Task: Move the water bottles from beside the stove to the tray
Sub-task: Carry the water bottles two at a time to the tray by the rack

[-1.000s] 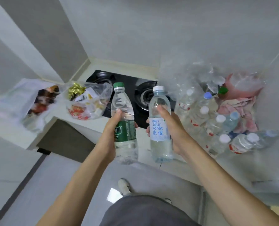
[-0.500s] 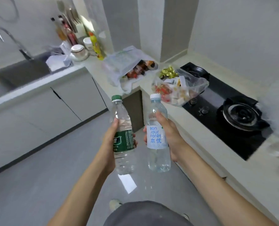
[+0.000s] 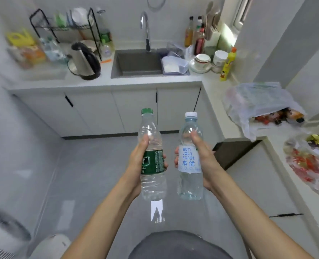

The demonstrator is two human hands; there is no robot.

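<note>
My left hand (image 3: 139,161) grips a clear water bottle with a green cap and green label (image 3: 152,184), held upright in front of me over the grey floor. Close beside it my right hand (image 3: 204,159) holds a second upright bottle with a white cap and a white label in blue print (image 3: 190,184). The two bottles are a small gap apart and do not touch. The stove and the pile of other bottles are out of view. I cannot pick out a tray.
Ahead runs a white counter with a sink (image 3: 136,62), a tap (image 3: 145,30), a steel kettle (image 3: 84,62), a dish rack (image 3: 65,28) and stacked bowls (image 3: 203,61). Snack-filled plastic bags (image 3: 263,105) lie on the right counter. A white appliance (image 3: 3,232) stands at the lower left.
My view has swung left from the stove and the pile of bottles to the sink counter. Both hands keep the same bottles upright, in the same grip.
</note>
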